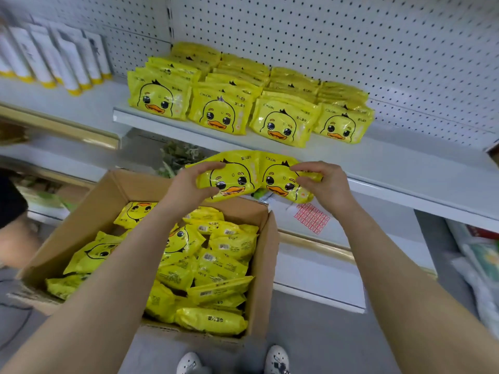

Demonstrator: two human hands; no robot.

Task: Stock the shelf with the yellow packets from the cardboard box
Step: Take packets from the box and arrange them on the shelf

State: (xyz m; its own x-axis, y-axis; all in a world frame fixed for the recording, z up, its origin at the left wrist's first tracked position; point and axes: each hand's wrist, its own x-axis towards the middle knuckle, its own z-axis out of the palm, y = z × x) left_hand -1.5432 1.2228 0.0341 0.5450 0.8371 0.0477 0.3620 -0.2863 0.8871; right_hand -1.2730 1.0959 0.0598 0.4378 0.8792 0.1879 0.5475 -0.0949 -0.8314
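Shoes (pixel 232 361) and bare forearms sit lowest in view. Left hand (pixel 194 182) grips one packet (pixel 232 179) by its left end; right hand (pixel 321 184) pinches a second packet (pixel 280 182) at its right end. Both packets are held side by side, touching at the middle, duck faces toward the camera, long axes roughly horizontal and sagging outward, just below the shelf (pixel 378 163) edge and above the box (pixel 264 255). Four rows of stocked packets (pixel 224 114) stand upright on the shelf, faces forward. Loose packets (pixel 216 265) lie jumbled in the box.
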